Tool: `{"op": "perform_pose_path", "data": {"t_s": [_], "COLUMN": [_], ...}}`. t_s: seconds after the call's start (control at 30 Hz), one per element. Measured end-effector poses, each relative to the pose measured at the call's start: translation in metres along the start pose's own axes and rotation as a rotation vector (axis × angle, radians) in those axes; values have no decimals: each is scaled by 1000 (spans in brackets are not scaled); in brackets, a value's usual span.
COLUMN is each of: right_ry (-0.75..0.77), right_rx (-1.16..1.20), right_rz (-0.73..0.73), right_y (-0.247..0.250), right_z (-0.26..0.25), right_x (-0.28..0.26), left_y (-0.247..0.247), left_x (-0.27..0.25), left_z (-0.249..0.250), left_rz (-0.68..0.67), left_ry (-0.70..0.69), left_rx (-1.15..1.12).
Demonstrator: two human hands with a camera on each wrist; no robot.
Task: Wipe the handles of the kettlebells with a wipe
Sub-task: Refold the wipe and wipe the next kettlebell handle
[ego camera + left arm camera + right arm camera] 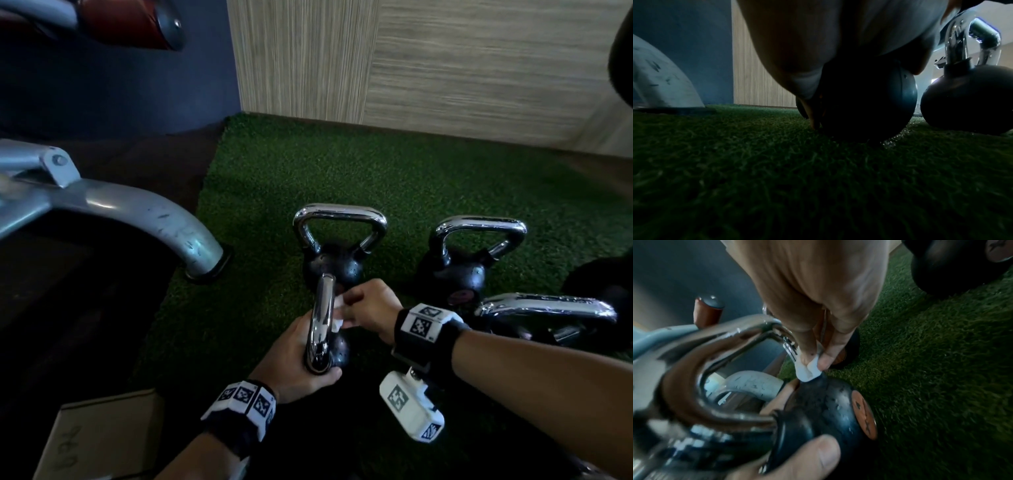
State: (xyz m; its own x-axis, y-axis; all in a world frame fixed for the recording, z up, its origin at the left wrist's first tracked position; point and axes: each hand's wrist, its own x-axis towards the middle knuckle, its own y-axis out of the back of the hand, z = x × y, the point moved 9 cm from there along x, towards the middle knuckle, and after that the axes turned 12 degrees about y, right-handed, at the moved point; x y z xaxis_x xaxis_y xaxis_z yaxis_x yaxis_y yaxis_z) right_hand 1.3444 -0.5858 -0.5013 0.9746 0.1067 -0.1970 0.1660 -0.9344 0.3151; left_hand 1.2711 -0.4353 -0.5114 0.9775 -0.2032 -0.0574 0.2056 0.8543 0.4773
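A small black kettlebell [337, 347] with a chrome handle [322, 315] stands on green turf in front of me. My left hand [298, 363] grips the near foot of that handle and the ball; its thumb [807, 456] shows in the right wrist view. My right hand [366, 308] pinches a small white wipe [337, 313] against the far leg of the handle [789, 344], where it joins the ball [824, 404]. The wipe [807, 371] sits between thumb and forefinger. In the left wrist view the palm [818, 40] hides most of the ball [869, 100].
More chrome-handled kettlebells stand on the turf [376, 164]: one behind [337, 233], one at back right [469, 253], one at right [548, 311]. A grey machine leg [154, 219] curves down at left. A cardboard box [99, 438] lies at lower left. A wood-grain wall [445, 58] closes the back.
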Motion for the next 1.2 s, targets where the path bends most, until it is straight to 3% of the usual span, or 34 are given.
{"op": "perform_pose_path", "data": {"t_s": [0.17,0.37,0.5,0.7,0.9,1.0,1.13,1.2], "right_ry": [175,226,485,558,778,745,504,459], "right_rx": [-12,-206,-297,-394,-330,-321,-101,-40], "right_rz": [6,-24,63,-36,-121,-159,-215,-235], "right_y": [9,11,19,14,-6,-16,-18,-21], "right_z": [-32,-39,-80,-94,-118,-115,-100,-94], "right_x": [9,19,13,18,-19,-25,-12,-18], "left_y": [2,2,4,4,6,9,11,10], "left_x": [3,12,15,16,16,15,15,15], "left_z": [-7,-3,-15,-18,-23,-20,-17,-15], "left_rz": [9,-42,-68,-88,-82,-66,-62,-66], "left_ry": [52,61,169,223,221,213,206,184], "left_rx": [17,-7,-45,-69,-151,-170,-179,-190]}}
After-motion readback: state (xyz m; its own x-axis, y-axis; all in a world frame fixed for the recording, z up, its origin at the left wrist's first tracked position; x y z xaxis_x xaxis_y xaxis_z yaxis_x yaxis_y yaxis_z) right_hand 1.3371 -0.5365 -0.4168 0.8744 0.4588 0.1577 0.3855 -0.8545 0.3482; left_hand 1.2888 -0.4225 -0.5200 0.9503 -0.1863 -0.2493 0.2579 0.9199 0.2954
